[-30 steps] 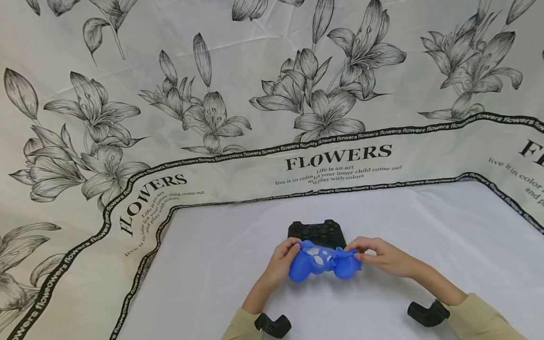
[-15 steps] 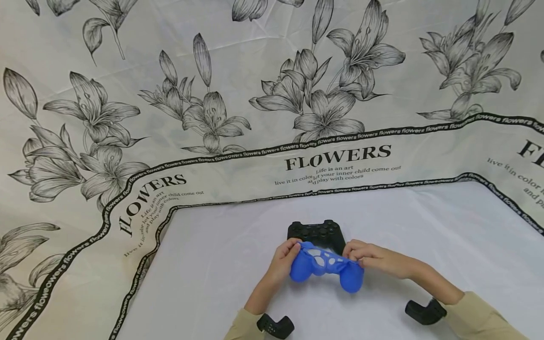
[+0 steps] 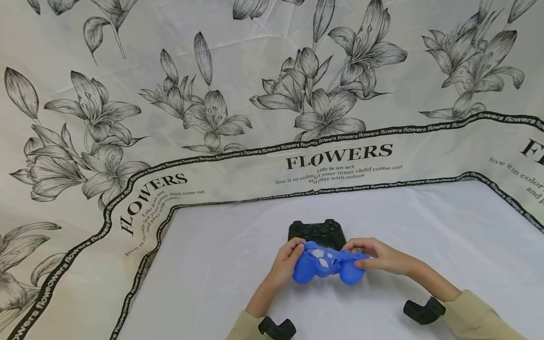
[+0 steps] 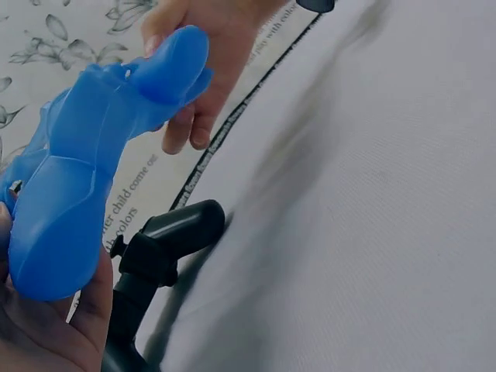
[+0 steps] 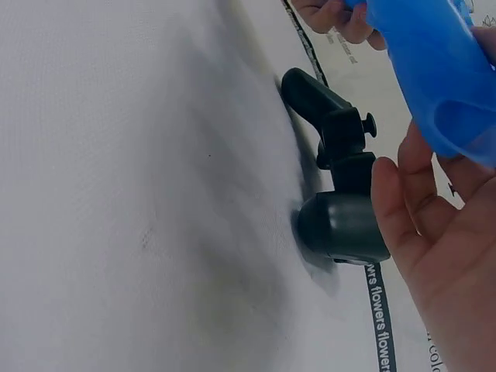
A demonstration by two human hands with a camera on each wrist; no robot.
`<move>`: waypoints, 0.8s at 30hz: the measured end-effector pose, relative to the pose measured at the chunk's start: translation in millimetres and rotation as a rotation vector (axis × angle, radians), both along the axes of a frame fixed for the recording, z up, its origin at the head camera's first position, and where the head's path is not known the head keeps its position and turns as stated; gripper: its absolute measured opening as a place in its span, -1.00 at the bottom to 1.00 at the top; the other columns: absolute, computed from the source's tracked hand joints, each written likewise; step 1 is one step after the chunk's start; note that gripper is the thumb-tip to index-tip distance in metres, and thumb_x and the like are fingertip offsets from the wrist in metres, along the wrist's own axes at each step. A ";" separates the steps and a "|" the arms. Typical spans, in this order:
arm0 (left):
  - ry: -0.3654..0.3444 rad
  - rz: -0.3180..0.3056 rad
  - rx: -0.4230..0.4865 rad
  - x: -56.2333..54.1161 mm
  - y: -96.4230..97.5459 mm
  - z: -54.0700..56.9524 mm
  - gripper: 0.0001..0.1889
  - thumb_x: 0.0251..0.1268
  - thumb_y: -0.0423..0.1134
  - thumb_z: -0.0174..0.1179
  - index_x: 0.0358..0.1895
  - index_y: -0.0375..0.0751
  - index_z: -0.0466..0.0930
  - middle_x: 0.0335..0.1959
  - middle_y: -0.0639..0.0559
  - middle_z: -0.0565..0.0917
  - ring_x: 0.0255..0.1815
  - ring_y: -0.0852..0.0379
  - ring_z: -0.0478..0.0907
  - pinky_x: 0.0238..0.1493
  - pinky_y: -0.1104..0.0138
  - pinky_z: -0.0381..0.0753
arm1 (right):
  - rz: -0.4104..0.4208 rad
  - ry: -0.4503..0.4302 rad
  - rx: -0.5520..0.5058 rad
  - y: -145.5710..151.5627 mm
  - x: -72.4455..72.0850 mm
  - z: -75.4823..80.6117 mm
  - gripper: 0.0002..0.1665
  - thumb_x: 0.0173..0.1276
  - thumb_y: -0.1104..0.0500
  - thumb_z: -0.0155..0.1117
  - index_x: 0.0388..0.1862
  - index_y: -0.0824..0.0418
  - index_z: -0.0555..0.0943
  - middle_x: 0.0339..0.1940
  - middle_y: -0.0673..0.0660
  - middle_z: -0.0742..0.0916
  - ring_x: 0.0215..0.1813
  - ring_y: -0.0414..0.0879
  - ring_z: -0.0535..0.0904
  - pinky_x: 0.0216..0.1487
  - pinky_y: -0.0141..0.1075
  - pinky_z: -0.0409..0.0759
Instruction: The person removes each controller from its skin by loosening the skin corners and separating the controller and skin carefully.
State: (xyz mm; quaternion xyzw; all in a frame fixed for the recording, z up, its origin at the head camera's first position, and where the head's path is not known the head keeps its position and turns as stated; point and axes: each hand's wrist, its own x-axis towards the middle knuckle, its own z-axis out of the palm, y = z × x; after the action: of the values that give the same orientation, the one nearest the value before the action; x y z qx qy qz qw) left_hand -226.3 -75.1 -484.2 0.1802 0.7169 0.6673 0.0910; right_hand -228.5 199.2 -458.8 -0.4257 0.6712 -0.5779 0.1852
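A blue silicone controller cover (image 3: 325,264) hangs just above the white tabletop (image 3: 221,264), stretched between both hands. My left hand (image 3: 293,252) grips its left end, with the lobe resting against the palm (image 4: 46,333). The fingers of my right hand (image 3: 361,255) pinch its right end. A black game controller (image 3: 316,232) lies on the table right behind the cover, untouched. In the left wrist view the cover (image 4: 85,170) fills the left side above the controller (image 4: 159,248). The right wrist view catches the cover (image 5: 438,70) at top right, the controller (image 5: 337,194) below it.
A cream cloth printed with black lilies and the word FLOWERS (image 3: 337,158) rises behind and to the left of the table. Black wrist mounts (image 3: 277,328) (image 3: 423,310) sit on both beige sleeves near the front edge.
The cover's right lobe dipped lower half a second ago and has come back up level. My right hand shifted slightly along the cover's right end. The black controller has not moved.
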 end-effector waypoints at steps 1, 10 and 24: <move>-0.004 -0.005 0.002 -0.1 0.3 -0.1 -0.69 0.56 -0.27 -0.18 0.06 -0.48 0.40 -0.01 -0.39 0.53 -0.06 0.24 0.43 0.08 0.43 0.38 | -0.006 0.022 0.002 0.3 -0.4 -0.2 -0.65 0.29 0.50 0.01 0.06 0.44 0.46 -0.12 -0.13 0.66 -0.10 -0.30 0.54 -0.06 -0.38 0.56; -0.033 -0.012 0.013 -1.7 0.8 -0.3 -0.68 0.56 -0.25 -0.18 0.06 -0.46 0.41 0.00 -0.35 0.54 -0.05 0.24 0.44 0.09 0.38 0.41 | 0.041 0.062 0.031 0.2 -3.1 2.7 -0.60 0.25 0.47 -0.12 -0.07 0.29 0.60 -0.20 0.09 0.65 -0.05 -0.27 0.47 -0.03 -0.34 0.45; -0.036 0.031 0.023 -1.8 1.7 -0.9 -0.67 0.57 -0.26 -0.21 0.06 -0.49 0.41 0.00 -0.35 0.54 -0.02 0.23 0.42 0.11 0.33 0.37 | 0.092 0.034 0.045 -4.9 -2.3 4.7 -0.73 0.28 0.42 -0.14 -0.18 0.34 0.53 -0.23 0.08 0.62 -0.10 -0.23 0.47 -0.09 -0.30 0.50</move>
State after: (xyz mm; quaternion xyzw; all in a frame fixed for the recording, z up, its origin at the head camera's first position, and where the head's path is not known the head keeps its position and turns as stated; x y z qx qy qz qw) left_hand -228.1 -73.4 -485.1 0.1582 0.7101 0.6800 0.0913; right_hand -230.8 194.3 -454.1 -0.4616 0.6667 -0.5462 0.2099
